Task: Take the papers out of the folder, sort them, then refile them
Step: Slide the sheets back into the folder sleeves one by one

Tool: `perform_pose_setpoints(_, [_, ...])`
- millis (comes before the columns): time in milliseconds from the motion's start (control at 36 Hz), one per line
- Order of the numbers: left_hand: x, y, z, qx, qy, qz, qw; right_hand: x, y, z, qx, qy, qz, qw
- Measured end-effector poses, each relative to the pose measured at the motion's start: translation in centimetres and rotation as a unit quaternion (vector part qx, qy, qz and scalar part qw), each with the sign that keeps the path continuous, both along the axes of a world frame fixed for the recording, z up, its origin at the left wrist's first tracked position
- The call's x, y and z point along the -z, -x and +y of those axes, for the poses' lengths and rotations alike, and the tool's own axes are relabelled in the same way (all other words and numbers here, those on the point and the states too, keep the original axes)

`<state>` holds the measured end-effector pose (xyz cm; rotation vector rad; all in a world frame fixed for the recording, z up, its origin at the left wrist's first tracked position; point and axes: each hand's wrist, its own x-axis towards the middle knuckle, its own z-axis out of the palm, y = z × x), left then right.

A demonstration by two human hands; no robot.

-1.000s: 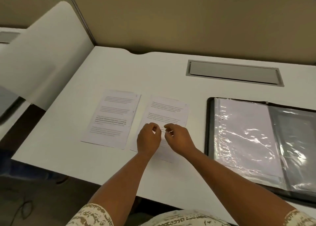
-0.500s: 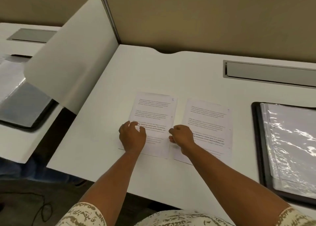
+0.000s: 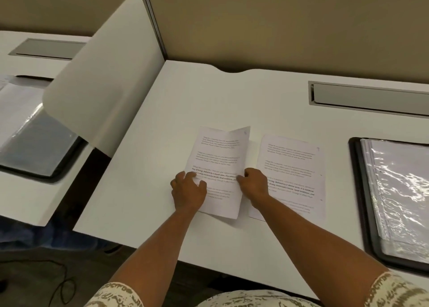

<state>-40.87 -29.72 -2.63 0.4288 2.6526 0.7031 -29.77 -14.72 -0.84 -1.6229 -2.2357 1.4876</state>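
Both our hands hold the left sheet (image 3: pixel 217 165): our left hand (image 3: pixel 188 191) rests on its lower left part with fingers spread over the print, and our right hand (image 3: pixel 254 186) pinches its right edge with curled fingers, lifting that side so the page bows up off the white desk (image 3: pixel 185 102). Just beside it, under our right wrist, the second sheet (image 3: pixel 293 172) lies flat. Well to the right sits the open black folder (image 3: pixel 394 202), its glossy plastic sleeves facing up. A grey cable hatch (image 3: pixel 371 96) is set into the desk behind.
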Motion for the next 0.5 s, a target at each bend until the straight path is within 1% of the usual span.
perform_pose_setpoints(111, [-0.5,-0.2,0.7,0.002,-0.029,0.02,0.999,-0.9,-2.2,1.0,0.013,-0.012,0.043,0.999])
perform_pose_setpoints(250, [-1.7,-0.7,3.5,0.053,-0.063,0.041,0.996,-1.9,-6.7,3.2,0.06,0.006,0.087,0.994])
perform_pose_setpoints(389, [-3.6,-3.1,8.1,0.063,-0.098,0.005,0.993,-2.3,-12.1,6.1,0.115,0.051,0.115,0.985])
perform_pose_setpoints(500, [-4.1,-6.4,11.5,0.072,-0.122,-0.038,0.989,-2.8,-16.7,8.3,0.154,0.063,0.127,0.978])
